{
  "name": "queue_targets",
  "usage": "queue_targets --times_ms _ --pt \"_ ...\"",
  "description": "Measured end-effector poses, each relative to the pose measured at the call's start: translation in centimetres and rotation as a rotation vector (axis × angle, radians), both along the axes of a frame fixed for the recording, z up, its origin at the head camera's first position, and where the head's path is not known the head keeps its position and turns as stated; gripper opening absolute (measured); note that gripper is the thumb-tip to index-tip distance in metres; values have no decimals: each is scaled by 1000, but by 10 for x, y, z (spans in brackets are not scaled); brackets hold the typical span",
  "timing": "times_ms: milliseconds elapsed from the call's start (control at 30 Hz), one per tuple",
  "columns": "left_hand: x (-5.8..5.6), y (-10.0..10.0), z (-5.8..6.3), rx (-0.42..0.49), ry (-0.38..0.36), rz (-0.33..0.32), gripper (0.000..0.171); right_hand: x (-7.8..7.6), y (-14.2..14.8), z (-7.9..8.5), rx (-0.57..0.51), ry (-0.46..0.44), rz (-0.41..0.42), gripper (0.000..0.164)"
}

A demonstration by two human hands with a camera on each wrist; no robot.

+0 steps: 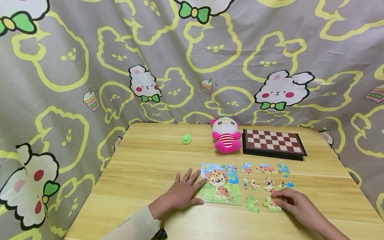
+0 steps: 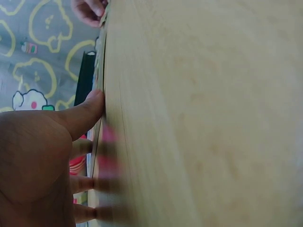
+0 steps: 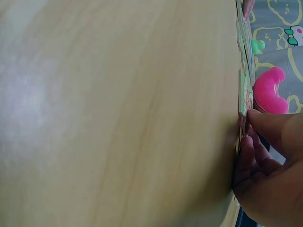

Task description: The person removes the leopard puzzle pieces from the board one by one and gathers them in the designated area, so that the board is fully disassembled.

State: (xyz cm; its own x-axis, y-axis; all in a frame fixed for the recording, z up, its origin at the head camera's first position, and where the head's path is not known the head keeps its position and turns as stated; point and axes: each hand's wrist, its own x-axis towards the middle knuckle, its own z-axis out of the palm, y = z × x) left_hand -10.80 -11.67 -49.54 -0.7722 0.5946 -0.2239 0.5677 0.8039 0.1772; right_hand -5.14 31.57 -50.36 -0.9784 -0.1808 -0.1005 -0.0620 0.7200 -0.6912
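My left hand (image 1: 183, 192) rests on the table with its fingers spread, fingertips and thumb at the left edge of the square leopard picture board (image 1: 214, 193). In the left wrist view, the left thumb (image 2: 84, 113) and fingers are stretched out toward the tabletop. At the lower right of the loose pieces, my right hand (image 1: 295, 205) pinches a green and orange puzzle piece (image 1: 273, 206) between thumb and fingers. That piece (image 3: 245, 97) shows low over the wood in the right wrist view. Several other puzzle pieces (image 1: 265, 168) lie in rows right of the board.
A pink and white panda plush (image 1: 226, 138) sits behind the board. To its right lies a brown and white checkered chessboard (image 1: 273, 140) in a black case. A small green toy duck (image 1: 186, 139) stands further left. A patterned grey curtain (image 1: 177, 43) hangs behind the wooden table (image 1: 135, 160).
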Motion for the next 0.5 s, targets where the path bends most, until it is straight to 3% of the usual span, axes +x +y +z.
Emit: queue_targets --times_ms 500 --pt "1 0 1 0 -1 -1 81 0 1 3 -12 50 27 25"
